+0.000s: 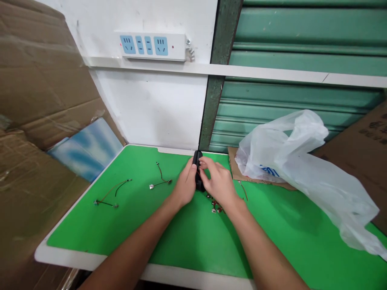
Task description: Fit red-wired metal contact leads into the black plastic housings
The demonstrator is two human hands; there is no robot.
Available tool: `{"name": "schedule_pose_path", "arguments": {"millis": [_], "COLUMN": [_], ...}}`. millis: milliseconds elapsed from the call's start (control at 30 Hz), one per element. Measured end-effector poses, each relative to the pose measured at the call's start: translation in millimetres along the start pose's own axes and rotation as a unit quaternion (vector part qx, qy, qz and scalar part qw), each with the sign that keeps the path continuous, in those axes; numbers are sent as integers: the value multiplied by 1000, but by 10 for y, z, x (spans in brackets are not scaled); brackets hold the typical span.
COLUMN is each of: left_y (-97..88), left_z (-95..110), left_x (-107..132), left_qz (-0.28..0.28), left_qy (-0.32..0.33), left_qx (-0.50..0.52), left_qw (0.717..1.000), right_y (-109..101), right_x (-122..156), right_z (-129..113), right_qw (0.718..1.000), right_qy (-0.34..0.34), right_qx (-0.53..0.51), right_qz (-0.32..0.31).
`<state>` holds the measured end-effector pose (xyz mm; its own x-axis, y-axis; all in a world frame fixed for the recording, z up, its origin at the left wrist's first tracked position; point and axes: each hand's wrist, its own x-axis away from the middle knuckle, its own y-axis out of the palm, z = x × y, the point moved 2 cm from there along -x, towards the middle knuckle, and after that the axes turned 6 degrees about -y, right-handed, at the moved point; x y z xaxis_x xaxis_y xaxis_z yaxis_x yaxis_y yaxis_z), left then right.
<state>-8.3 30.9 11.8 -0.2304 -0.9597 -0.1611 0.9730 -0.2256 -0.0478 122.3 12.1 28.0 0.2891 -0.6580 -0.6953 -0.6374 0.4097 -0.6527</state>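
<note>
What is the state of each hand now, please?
Left hand: holding a black object.
Right hand: bent over it; whether it pinches something cannot be told.

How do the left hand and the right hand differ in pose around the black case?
The left hand grips the black case along its left side, while the right hand is at its right. The left hand's thumb lies against the case; the right hand's fingers are bent toward its front. Both hands are bare and above the green mat.

Facing a white wall (151, 108) here, then meeting a green shutter (302, 30) on the right, crossed by a pale rail (256, 73), above a green-topped table (193, 241)!
</note>
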Motion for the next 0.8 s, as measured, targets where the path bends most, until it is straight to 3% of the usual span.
{"name": "schedule_pose_path", "arguments": {"millis": [100, 200, 333, 433, 533, 800], "left_y": [5, -42, -150, -185, -184, -194], "left_z": [28, 51, 101, 172, 216, 163], "left_x": [18, -21, -55, -21, 9, -5], "left_qz": [-2, -20, -58, -102, -146, -213], "left_qy": [5, -11, -66, -70, -60, -46], "left_qx": [-16, -3, 29, 4, -22, -24], "left_qw": [1000, 1000, 996, 992, 987, 976], "right_y": [-46, -137, -247, -238, -230, -237], "right_x": [-24, -68, -95, -77, -55, -34], "right_z": [-23, 5, 155, 218, 188, 144], "right_qw": [1000, 996, 954, 903, 861, 855], "right_qy": [-1, 36, 141, 190, 196, 221], "right_qx": [-3, -76, -254, -385, -463, -459], "right_qz": [-15, 15, 68, -14, -76, -93]}}
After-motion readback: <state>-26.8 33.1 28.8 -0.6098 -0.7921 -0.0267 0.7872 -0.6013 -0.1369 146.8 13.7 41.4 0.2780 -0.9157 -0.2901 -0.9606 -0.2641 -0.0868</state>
